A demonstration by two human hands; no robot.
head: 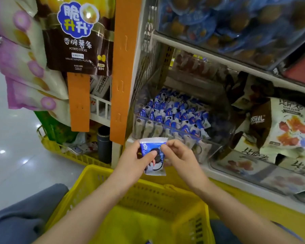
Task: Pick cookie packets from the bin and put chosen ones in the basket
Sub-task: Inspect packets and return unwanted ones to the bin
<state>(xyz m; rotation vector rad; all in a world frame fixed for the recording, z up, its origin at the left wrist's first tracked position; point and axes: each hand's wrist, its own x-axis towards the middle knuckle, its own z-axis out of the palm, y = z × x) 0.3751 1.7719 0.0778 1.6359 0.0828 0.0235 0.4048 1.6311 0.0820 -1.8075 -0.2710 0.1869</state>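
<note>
Yellow basket point(157, 196) below | orange strip point(123, 67) left | packet point(152, 143) in left hand point(132, 159), right hand point(181, 155)

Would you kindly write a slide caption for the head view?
Left hand and right hand hold one blue cookie packet between the packet bin and the yellow basket.

packet point(152, 155) just above the basket point(157, 198), left hand point(130, 161) and right hand point(181, 155) pinching its sides. bin point(176, 129) behind the basket; potato-stick bag point(77, 36) hangs far above-left.
</note>
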